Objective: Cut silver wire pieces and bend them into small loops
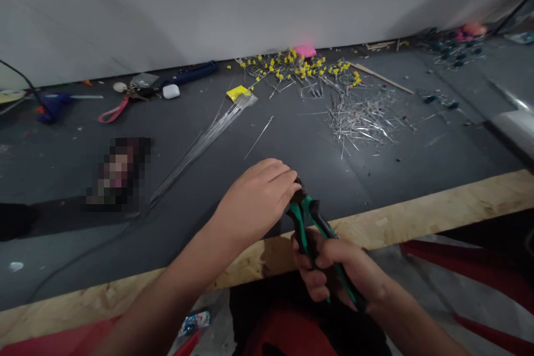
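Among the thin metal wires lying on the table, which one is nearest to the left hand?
The short single wire just beyond the left hand; it lies alone, between the long wire bundle and the pile of short wires.

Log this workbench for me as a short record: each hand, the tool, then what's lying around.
Left hand: at the head of the pliers, fingers curled; anything in its grip is hidden
Right hand: wrapped around the handles
Tool: green-and-black pliers, above the table's front edge
Surface: dark tabletop with a bare wood edge
Left of centre: bundle of thin strands, yellow tag at its far end
Back: yellow-tipped pieces
Right of centre: loose pile of thin metallic pieces
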Demonstrator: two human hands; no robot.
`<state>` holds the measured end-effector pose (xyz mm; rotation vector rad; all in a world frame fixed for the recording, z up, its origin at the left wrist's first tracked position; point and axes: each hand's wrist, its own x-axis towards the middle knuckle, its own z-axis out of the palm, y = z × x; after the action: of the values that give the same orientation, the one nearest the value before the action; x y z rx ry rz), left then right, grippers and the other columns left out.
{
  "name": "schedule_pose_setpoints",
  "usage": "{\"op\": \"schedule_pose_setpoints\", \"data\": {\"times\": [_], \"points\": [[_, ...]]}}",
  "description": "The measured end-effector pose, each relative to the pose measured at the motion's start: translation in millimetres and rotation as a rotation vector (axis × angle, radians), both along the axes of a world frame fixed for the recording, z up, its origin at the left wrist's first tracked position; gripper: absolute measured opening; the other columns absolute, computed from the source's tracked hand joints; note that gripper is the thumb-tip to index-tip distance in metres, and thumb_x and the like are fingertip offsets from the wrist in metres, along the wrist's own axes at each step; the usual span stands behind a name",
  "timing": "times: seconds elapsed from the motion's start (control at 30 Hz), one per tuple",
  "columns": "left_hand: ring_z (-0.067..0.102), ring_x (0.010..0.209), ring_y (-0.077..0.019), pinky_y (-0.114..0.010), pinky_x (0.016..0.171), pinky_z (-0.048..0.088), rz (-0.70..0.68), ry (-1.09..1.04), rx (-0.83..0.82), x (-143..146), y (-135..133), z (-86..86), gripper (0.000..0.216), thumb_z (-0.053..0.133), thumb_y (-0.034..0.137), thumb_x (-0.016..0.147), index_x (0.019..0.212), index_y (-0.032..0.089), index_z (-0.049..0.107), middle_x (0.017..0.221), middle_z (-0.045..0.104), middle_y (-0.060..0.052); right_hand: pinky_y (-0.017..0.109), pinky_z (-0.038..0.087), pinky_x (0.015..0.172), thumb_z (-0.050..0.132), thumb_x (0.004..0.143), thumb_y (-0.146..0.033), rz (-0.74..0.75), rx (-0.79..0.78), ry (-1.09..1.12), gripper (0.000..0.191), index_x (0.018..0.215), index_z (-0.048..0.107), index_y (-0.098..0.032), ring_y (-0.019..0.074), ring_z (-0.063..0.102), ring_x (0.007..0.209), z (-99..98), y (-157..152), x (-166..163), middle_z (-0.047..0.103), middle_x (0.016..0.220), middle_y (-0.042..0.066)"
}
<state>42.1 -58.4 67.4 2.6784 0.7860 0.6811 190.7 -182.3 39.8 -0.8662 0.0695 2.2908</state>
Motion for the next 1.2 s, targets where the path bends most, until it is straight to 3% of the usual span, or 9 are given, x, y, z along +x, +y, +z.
{"op": "schedule_pose_setpoints", "data": {"times": [0.13, 0.23, 0.3, 0.4, 0.5, 0.7, 0.83, 1.03, 1.2], "points": [[0.056, 0.1, -0.0229, -0.041, 0.091, 0.042, 0.191, -0.143, -0.051, 9, -8, -12.2, 0.015, 0.053, 0.026, 0.087, 0.088, 0.02, 0.066, 0.096, 0.066, -0.006, 0.021, 0.022, 0.046, 0.051, 0.054, -0.01, -0.021, -0.002, -0.001, 0.032, 0.086, 0.055, -0.015, 0.0041, 0.036, 0.048, 1.8, 3, -5, 0.047, 0.067, -0.003], [0.053, 0.106, -0.0239, -0.044, 0.096, 0.039, 0.33, -0.249, -0.177, 14, -14, -19.1, 0.013, 0.054, 0.025, 0.086, 0.086, 0.022, 0.067, 0.103, 0.064, -0.006, 0.021, 0.022, 0.046, 0.052, 0.053, -0.011, -0.048, -0.012, -0.007, 0.033, 0.085, 0.055, -0.015, 0.0041, 0.035, 0.048, 3.3, 4, -9, 0.047, 0.066, -0.003], [0.052, 0.111, -0.0231, -0.044, 0.099, 0.037, 0.412, -0.364, -0.304, 19, -19, -24.2, 0.013, 0.057, 0.025, 0.084, 0.095, 0.024, 0.065, 0.111, 0.062, -0.006, 0.021, 0.022, 0.046, 0.053, 0.053, -0.011, -0.062, -0.002, -0.019, 0.033, 0.085, 0.055, -0.015, 0.004, 0.035, 0.048, 5.0, 4, -11, 0.047, 0.066, -0.003], [0.051, 0.116, -0.0215, -0.042, 0.103, 0.037, 0.521, -0.64, -0.491, 25, -24, -33.5, 0.037, 0.064, 0.026, 0.08, 0.116, 0.024, 0.054, 0.121, 0.056, -0.007, 0.021, 0.023, 0.047, 0.054, 0.052, -0.012, -0.057, 0.024, -0.029, 0.033, 0.084, 0.055, -0.016, 0.0041, 0.036, 0.048, 8.4, 5, -11, 0.048, 0.066, -0.003], [0.056, 0.111, -0.02, -0.038, 0.099, 0.042, 0.526, -0.826, -0.662, 27, -25, -40.0, 0.045, 0.067, 0.026, 0.078, 0.119, 0.022, 0.052, 0.116, 0.06, -0.008, 0.021, 0.022, 0.046, 0.053, 0.051, -0.012, -0.05, 0.056, -0.034, 0.034, 0.084, 0.055, -0.016, 0.0042, 0.036, 0.049, 11.3, 6, -10, 0.048, 0.067, -0.003], [0.064, 0.095, -0.0166, -0.031, 0.089, 0.049, 0.38, -0.835, -0.841, 15, -15, -38.9, 0.028, 0.067, 0.026, 0.078, 0.105, 0.02, 0.062, 0.1, 0.068, -0.006, 0.021, 0.024, 0.046, 0.052, 0.051, -0.011, -0.039, 0.064, -0.047, 0.033, 0.084, 0.055, -0.016, 0.0043, 0.038, 0.048, 11.9, 2, -8, 0.049, 0.066, -0.003], [0.065, 0.09, -0.0144, -0.026, 0.084, 0.05, 0.357, -0.772, -0.755, 8, -11, -35.5, 0.02, 0.064, 0.025, 0.081, 0.101, 0.022, 0.065, 0.096, 0.07, -0.003, 0.021, 0.025, 0.045, 0.052, 0.05, -0.01, -0.028, 0.097, -0.027, 0.034, 0.083, 0.055, -0.016, 0.0044, 0.039, 0.048, 10.5, -1, -8, 0.05, 0.067, -0.003], [0.064, 0.079, -0.0136, -0.024, 0.073, 0.048, 0.38, -0.606, -0.436, 4, -7, -26.7, 0.011, 0.058, 0.022, 0.085, 0.092, 0.024, 0.067, 0.087, 0.071, 0.0, 0.021, 0.025, 0.044, 0.05, 0.047, -0.008, 0.003, 0.115, -0.042, 0.036, 0.082, 0.054, -0.017, 0.0039, 0.037, 0.045, 12.9, -2, -10, 0.049, 0.064, -0.004], [0.065, 0.092, -0.0158, -0.028, 0.085, 0.048, 0.217, -0.473, -0.172, -8, -2, -22.6, 0.019, 0.051, 0.014, 0.087, 0.093, 0.024, 0.067, 0.093, 0.071, -0.001, 0.021, 0.021, 0.043, 0.05, 0.043, -0.008, 0.085, 0.035, -0.025, 0.038, 0.08, 0.053, -0.017, 0.0035, 0.036, 0.044, 20.6, -5, -8, 0.049, 0.061, -0.005]]}}
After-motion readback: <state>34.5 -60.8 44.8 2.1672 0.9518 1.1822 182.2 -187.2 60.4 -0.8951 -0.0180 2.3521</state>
